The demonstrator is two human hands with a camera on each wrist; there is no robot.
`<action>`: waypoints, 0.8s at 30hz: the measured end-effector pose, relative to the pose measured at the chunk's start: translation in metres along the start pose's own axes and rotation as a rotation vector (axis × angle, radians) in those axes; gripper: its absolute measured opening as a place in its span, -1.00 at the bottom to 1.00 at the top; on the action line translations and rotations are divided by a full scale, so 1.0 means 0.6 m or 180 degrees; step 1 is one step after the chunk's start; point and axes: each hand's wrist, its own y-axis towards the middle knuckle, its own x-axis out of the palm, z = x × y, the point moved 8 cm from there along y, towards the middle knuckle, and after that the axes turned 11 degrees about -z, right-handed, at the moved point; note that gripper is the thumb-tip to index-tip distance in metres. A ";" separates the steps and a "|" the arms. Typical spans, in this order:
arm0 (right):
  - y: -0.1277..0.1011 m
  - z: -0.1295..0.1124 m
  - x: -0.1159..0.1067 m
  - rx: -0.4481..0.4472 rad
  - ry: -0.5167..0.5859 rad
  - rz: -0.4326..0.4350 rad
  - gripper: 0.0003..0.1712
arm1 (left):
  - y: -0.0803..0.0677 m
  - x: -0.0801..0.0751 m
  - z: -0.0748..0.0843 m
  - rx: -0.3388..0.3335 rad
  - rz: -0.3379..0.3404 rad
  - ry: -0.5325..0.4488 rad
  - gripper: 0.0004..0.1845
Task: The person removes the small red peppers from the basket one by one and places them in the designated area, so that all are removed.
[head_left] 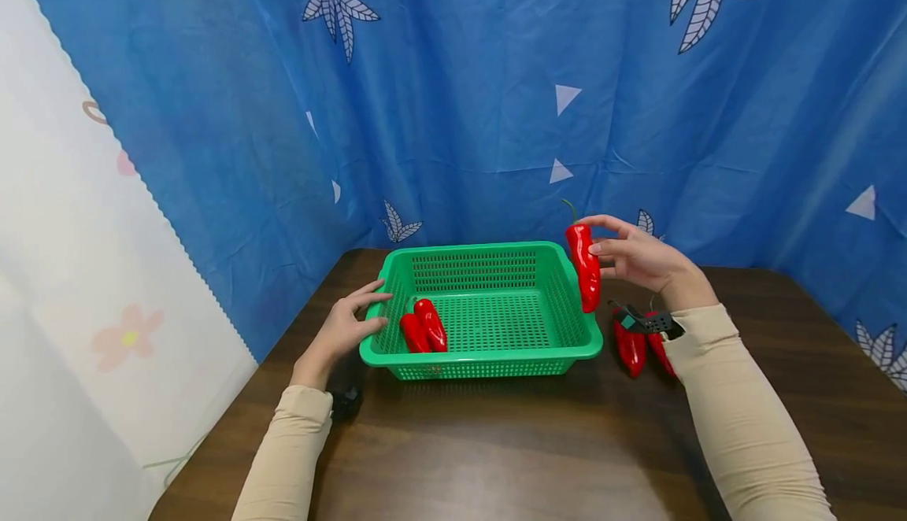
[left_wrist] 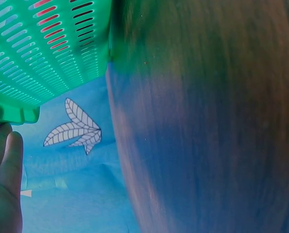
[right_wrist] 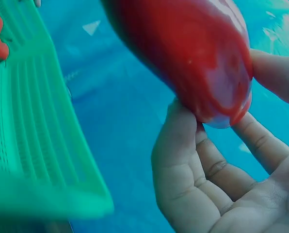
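Observation:
My right hand (head_left: 641, 257) pinches a red pepper (head_left: 585, 269) with a green stem, held upright over the right rim of the green basket (head_left: 482, 358). In the right wrist view, the thumb and fingertips hold the glossy pepper (right_wrist: 198, 63) near one end. At the basket's left rim is my left hand (head_left: 343, 328), its fingers loosely extended over the edge. The left wrist view has its fingertips right at the rim. Two red peppers (head_left: 430, 324) lie side by side in the basket's left part.
More red peppers (head_left: 629, 348) lie on the brown table (head_left: 510, 442) right of the basket, partly hidden by my right wrist and its black strap (head_left: 648, 322). A blue curtain (head_left: 453, 112) hangs behind the table, and a white cloth (head_left: 85, 269) hangs at left.

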 end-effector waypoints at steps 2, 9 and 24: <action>-0.023 0.006 -0.015 -0.0023 0.0001 0.0071 -0.57 | 0.000 0.000 0.000 0.0001 0.0003 -0.0020 -0.50; -0.097 0.047 -0.063 0.0121 -0.0036 0.0385 -0.57 | -0.003 -0.002 0.003 0.0050 -0.0015 -0.0024 -0.51; -0.196 0.111 -0.139 0.0315 0.0025 0.0549 -0.56 | -0.002 -0.001 -0.001 0.0046 -0.0033 -0.0019 -0.52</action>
